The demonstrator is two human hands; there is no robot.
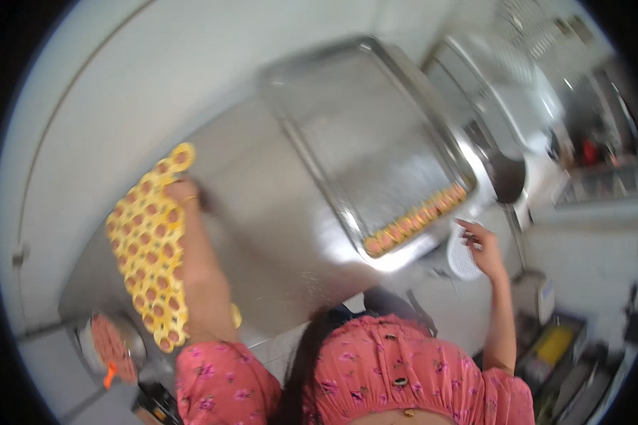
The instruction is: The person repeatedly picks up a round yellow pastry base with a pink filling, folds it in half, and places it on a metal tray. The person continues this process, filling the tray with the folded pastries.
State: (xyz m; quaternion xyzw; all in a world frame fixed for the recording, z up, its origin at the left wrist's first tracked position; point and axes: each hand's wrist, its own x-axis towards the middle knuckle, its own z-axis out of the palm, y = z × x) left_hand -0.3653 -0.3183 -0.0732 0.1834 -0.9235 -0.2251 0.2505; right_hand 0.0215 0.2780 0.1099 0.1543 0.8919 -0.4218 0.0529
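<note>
On the left of a steel table (255,163) lie many round yellow dough wrappers (149,234), each with a dab of pink meat filling. My left hand (182,190) is at the far right edge of these wrappers, close to the farthest one (183,155); its fingers are blurred and partly hidden. A metal tray (375,134) rests at the middle right, with a row of filled dumplings (414,219) along its near edge. Off the tray's near right corner, my right hand (480,248) has its fingers apart, over a white, rounded, textured thing (463,258). I cannot tell whether they touch.
A bowl of pink minced meat (113,347) with an orange-handled tool (110,375) stands at the near left. A wall (85,142) runs along the far left. A white machine (503,85) and a dark round object (504,178) are beyond the tray's right side.
</note>
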